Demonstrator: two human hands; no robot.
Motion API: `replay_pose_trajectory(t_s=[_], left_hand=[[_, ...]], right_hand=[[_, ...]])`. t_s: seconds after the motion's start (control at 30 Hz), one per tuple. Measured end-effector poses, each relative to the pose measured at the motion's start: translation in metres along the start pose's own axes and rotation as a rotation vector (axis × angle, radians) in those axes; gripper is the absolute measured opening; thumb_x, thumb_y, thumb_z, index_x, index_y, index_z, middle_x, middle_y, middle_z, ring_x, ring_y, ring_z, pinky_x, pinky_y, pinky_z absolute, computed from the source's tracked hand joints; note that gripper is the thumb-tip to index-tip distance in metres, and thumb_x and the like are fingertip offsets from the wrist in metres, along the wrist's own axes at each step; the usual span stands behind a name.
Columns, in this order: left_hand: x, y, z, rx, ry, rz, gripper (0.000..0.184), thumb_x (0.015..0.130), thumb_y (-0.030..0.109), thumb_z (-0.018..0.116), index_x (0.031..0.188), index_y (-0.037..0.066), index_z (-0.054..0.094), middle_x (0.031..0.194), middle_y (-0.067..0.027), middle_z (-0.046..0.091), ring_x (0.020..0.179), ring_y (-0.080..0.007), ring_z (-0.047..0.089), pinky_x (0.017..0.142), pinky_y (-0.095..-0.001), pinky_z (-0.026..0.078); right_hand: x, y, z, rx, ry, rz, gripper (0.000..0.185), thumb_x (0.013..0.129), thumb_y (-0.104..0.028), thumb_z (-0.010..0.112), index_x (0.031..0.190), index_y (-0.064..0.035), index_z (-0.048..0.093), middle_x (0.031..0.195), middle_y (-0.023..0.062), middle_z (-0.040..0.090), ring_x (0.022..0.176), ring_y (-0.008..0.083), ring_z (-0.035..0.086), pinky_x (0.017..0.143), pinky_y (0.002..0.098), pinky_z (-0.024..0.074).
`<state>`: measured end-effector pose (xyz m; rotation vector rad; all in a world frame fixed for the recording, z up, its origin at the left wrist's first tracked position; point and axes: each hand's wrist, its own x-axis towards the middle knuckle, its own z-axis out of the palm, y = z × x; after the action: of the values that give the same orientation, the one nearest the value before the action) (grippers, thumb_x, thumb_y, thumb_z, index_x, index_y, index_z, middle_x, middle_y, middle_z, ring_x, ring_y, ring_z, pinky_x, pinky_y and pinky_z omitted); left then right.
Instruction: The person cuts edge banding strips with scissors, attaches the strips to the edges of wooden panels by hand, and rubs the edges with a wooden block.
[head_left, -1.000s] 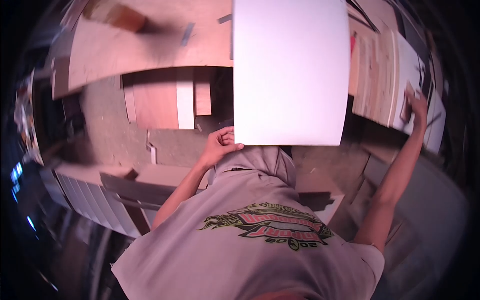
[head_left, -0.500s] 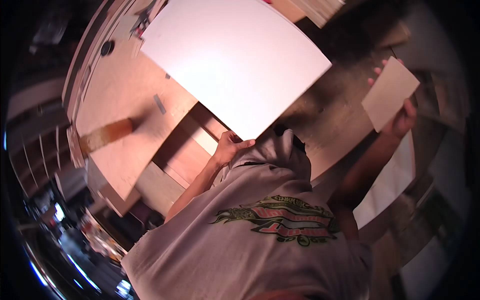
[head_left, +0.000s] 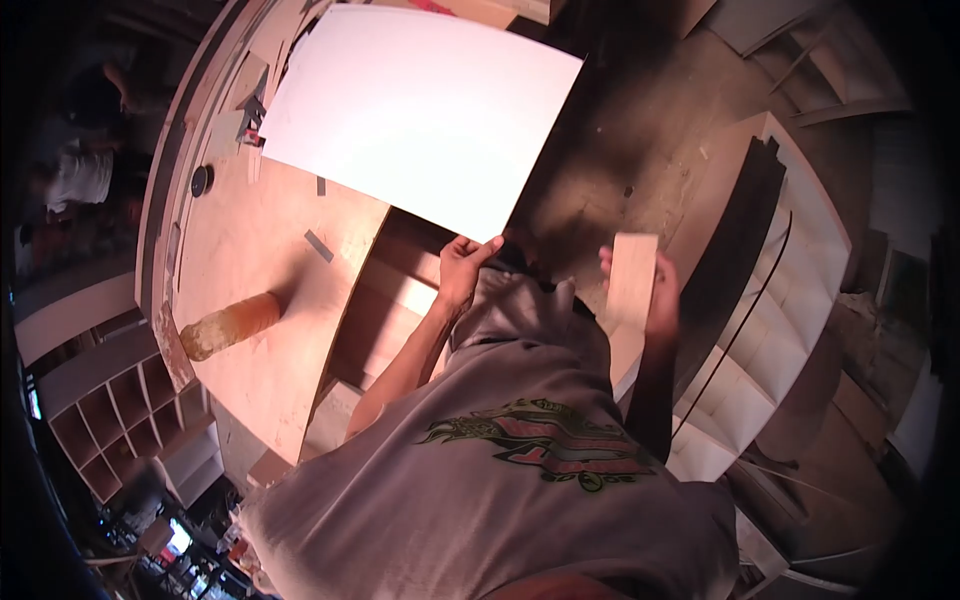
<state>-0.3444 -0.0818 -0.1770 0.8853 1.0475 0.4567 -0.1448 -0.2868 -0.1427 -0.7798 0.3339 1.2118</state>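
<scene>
A large white board lies partly over the wooden workbench, its near corner reaching toward my body. My left hand is closed on that corner, thumb on top and fingers below. Off to the right, my right hand grips a flat piece of light wood and holds it up, apart from the board. Fingers show on both sides of the wood piece. Under the board's near edge, the bench has an open compartment.
The workbench carries an amber bottle, a round black object and small grey strips. A pale shelf unit with dark strips stands at right. Cubbyhole shelves are at far left; people show dimly at upper left.
My right hand has come in toward my body with the wood piece, which now appears narrower and turned upright. The view has shifted, showing more shelving at right. My left hand keeps the board's corner.
</scene>
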Motion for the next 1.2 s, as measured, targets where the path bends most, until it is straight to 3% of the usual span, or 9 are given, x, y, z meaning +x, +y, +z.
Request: replay_pose_trajectory(t_s=[0.07,0.2,0.27,0.33,0.43,0.6,0.73,0.8,1.2], left_hand=[[-0.003,0.021,-0.01,0.563,-0.139,0.032,0.035,0.086,0.031,0.063,0.082,-0.004,0.058,0.078,-0.0083,0.063,0.069,-0.0102,0.056,0.062,-0.0224,0.046],[-0.007,0.065,-0.051,0.718,-0.61,-0.303,0.074,0.089,0.063,0.03,0.101,-0.004,0.06,0.096,-0.0137,0.063,0.093,-0.0202,0.059,0.082,-0.0325,0.048],[-0.002,0.105,-0.046,0.552,-0.897,-0.269,0.076,0.089,0.065,0.025,0.095,-0.001,0.064,0.094,-0.0093,0.065,0.091,-0.0161,0.061,0.078,-0.0286,0.046],[0.027,0.14,-0.019,0.572,-0.987,-0.021,0.071,0.09,0.061,0.028,0.095,0.0,0.063,0.092,-0.0079,0.065,0.083,-0.0147,0.06,0.076,-0.0272,0.046],[0.103,0.152,0.055,0.732,-0.622,0.462,0.038,0.089,0.037,0.054,0.09,0.001,0.065,0.08,-0.0042,0.064,0.073,-0.011,0.056,0.073,-0.0279,0.045],[0.239,0.146,0.148,1.039,-0.317,1.406,0.021,0.086,0.026,0.056,0.088,0.008,0.066,0.087,-0.0141,0.065,0.084,-0.0324,0.058,0.077,-0.0377,0.046],[0.257,0.161,0.174,1.23,-0.368,1.316,0.033,0.088,0.035,0.051,0.089,0.006,0.066,0.084,-0.0184,0.064,0.085,-0.0346,0.06,0.075,-0.0434,0.048],[0.25,0.16,0.175,1.522,-0.471,0.845,0.046,0.088,0.045,0.046,0.081,0.005,0.067,0.076,-0.0214,0.063,0.08,-0.0376,0.061,0.073,-0.0454,0.048],[0.243,0.153,0.189,1.658,-0.409,0.853,0.048,0.088,0.04,0.041,0.085,-0.001,0.065,0.084,-0.0219,0.064,0.082,-0.0367,0.063,0.077,-0.0434,0.051]], right_hand=[[-0.003,0.017,-0.033,0.018,-0.028,-0.047,0.054,0.091,-0.041,0.037,0.124,0.0008,0.045,0.115,0.0225,0.055,0.097,0.0286,0.058,0.079,0.0416,0.049],[-0.004,0.011,-0.055,0.182,0.167,-0.24,0.055,0.091,-0.046,0.038,0.121,0.0004,0.046,0.112,0.0208,0.055,0.098,0.0262,0.058,0.081,0.0393,0.0481],[0.013,-0.003,-0.058,0.162,-0.008,-0.311,0.055,0.091,-0.047,0.04,0.119,-0.0005,0.047,0.108,0.0205,0.056,0.093,0.025,0.058,0.077,0.0376,0.0479],[0.033,-0.013,-0.054,0.065,0.013,-0.29,0.055,0.091,-0.047,0.041,0.118,-0.0006,0.047,0.107,0.0202,0.056,0.085,0.024,0.057,0.073,0.036,0.0471],[0.081,-0.018,-0.02,-0.009,0.054,-0.238,0.05,0.091,-0.046,0.042,0.118,-0.0041,0.046,0.098,0.0162,0.058,0.074,0.019,0.053,0.063,0.0315,0.0456],[0.15,-0.032,0.058,-0.31,0.113,-0.247,0.047,0.09,-0.045,0.047,0.116,-0.0053,0.046,0.088,0.0086,0.057,0.068,0.0122,0.049,0.056,0.0248,0.0418],[0.197,-0.048,0.092,-0.659,0.226,-0.394,0.058,0.085,-0.051,0.053,0.121,-0.0053,0.051,0.084,0.003,0.055,0.066,0.0058,0.047,0.054,0.0209,0.0404],[0.208,-0.053,0.103,-0.571,0.251,-0.417,0.054,0.085,-0.05,0.053,0.116,-0.0053,0.055,0.082,0.0021,0.053,0.063,0.006,0.046,0.051,0.0204,0.0396],[0.153,-0.004,0.097,-0.661,0.06,-0.362,0.029,0.09,-0.031,0.051,0.098,-0.0038,0.054,0.075,-0.0018,0.048,0.062,0.0048,0.042,0.05,0.0186,0.0331]])
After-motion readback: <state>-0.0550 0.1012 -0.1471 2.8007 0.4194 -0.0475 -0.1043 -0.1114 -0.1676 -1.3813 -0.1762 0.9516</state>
